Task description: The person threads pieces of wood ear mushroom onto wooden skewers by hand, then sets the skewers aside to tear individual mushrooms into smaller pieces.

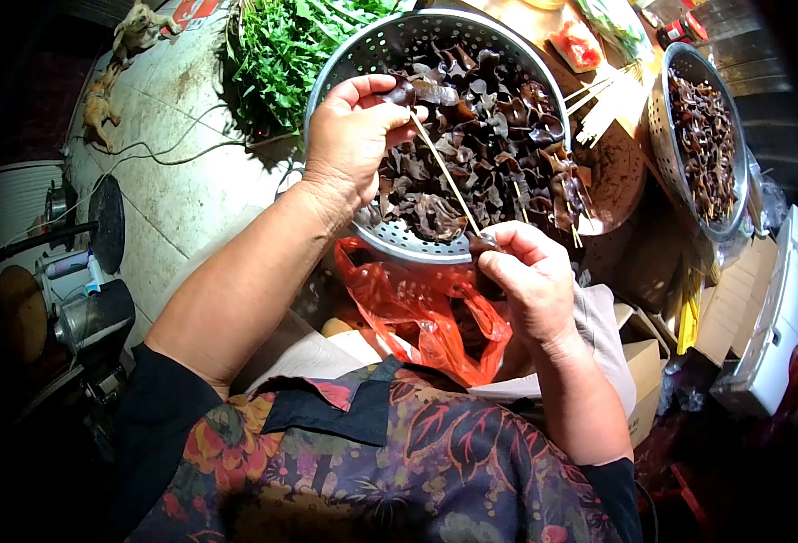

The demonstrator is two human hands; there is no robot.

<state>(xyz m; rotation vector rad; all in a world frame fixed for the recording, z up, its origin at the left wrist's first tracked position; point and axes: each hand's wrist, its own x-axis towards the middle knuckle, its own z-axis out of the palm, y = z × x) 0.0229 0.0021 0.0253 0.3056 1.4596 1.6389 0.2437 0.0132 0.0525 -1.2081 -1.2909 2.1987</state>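
Observation:
My left hand is closed over the near side of the metal colander, pinching a dark wood ear mushroom. A thin bamboo skewer slants from my left fingertips down to my right hand. My right hand is closed around the skewer's lower end, where another dark wood ear piece sits. Whether the skewer's tips pierce the pieces is hidden by my fingers. Below lies the perforated colander, heaped with loose wood ear mushrooms. Filled skewers rest at its right side.
A second colander with filled skewers stands at right, beyond bare bamboo sticks. Leafy greens lie at upper left. A red plastic bag is in front of my lap. Cardboard and a white box are at right.

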